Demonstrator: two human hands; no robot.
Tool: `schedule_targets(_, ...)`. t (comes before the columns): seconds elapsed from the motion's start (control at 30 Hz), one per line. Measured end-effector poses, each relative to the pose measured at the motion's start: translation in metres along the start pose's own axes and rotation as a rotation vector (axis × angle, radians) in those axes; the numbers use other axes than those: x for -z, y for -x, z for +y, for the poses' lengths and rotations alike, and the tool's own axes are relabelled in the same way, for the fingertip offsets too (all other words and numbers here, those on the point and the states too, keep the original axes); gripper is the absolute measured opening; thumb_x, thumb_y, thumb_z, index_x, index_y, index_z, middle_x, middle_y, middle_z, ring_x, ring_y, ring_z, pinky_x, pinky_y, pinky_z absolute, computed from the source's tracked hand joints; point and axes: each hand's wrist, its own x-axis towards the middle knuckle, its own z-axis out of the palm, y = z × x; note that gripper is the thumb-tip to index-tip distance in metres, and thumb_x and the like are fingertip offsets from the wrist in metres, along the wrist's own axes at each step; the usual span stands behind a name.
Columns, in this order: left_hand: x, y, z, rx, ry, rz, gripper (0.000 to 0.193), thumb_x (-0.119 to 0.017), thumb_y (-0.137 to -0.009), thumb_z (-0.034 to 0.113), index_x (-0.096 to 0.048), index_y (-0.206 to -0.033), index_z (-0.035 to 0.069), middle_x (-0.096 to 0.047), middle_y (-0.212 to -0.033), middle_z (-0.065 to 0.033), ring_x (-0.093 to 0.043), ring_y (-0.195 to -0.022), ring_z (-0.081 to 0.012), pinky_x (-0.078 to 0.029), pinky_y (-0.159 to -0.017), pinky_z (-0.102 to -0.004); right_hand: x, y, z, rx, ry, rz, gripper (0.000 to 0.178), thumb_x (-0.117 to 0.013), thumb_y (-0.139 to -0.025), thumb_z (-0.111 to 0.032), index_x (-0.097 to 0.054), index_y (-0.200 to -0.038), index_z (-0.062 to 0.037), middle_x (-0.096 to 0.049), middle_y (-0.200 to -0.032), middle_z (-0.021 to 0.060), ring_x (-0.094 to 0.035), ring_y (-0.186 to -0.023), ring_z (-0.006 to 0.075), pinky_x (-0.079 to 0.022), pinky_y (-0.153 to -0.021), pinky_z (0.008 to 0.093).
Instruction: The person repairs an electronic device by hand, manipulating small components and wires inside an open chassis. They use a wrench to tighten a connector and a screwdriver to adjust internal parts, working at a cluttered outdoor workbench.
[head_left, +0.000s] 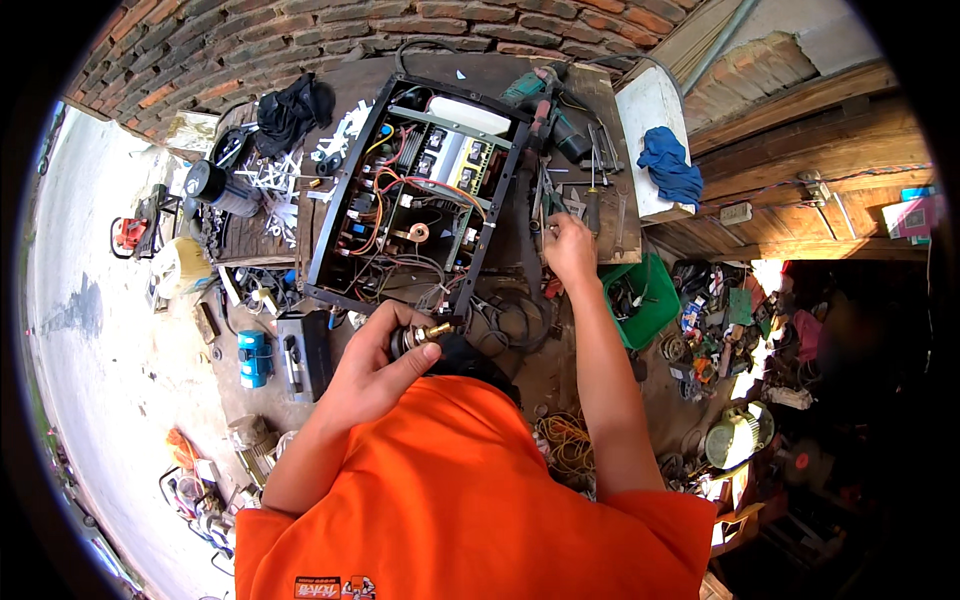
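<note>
My left hand (372, 368) is closed round a brass threaded fitting (432, 331) with a dark round base, held in front of my orange shirt. Just beyond it, an opened welding-machine-like unit (415, 205) lies on the workbench (385, 70), its black frame exposing boards, coloured wires and a copper-coloured round part. My right hand (570, 250) reaches to the bench's right side among hand tools, its fingers curled together. What those fingers hold, if anything, is hidden. Close by are green-handled pliers (551, 204) and a spanner (621, 218).
A green power tool (530, 88) lies at the back right. Below that side stands a green bin (648, 305). White plastic strips (280, 205), a black cloth (295, 112) and a dark cylinder (222, 188) occupy the left. A blue cloth (670, 165) rests on a white ledge.
</note>
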Motion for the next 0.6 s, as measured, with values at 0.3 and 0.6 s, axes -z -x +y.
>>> schedule_targets(0.3,-0.006,-0.003,-0.004,0.037,0.030,-0.001,0.019,-0.063,-0.089,0.006,-0.050,-0.103,0.000,-0.052,-0.087,0.0015,-0.044,-0.074,-0.0022,-0.038,-0.064,-0.0168,0.015,0.005,-0.009,-0.095,0.197,-0.135,0.021,-0.065,-0.078,-0.021,-0.066,-0.093,-0.0072,-0.067,-0.084,0.0187,-0.064,-0.082,0.0382,-0.051,-0.075,0.0472)
schedule_targets(0.6,-0.017,-0.013,-0.013,0.058,0.022,-0.058,0.019,-0.062,-0.090,0.010,-0.050,-0.102,0.001,-0.061,-0.090,-0.0029,-0.050,-0.077,-0.0049,-0.041,-0.067,-0.0193,0.019,0.008,0.032,-0.071,0.261,-0.138,0.018,-0.063,-0.082,-0.024,-0.068,-0.099,-0.0191,-0.067,-0.085,0.0152,-0.064,-0.081,0.0370,-0.050,-0.072,0.0469)
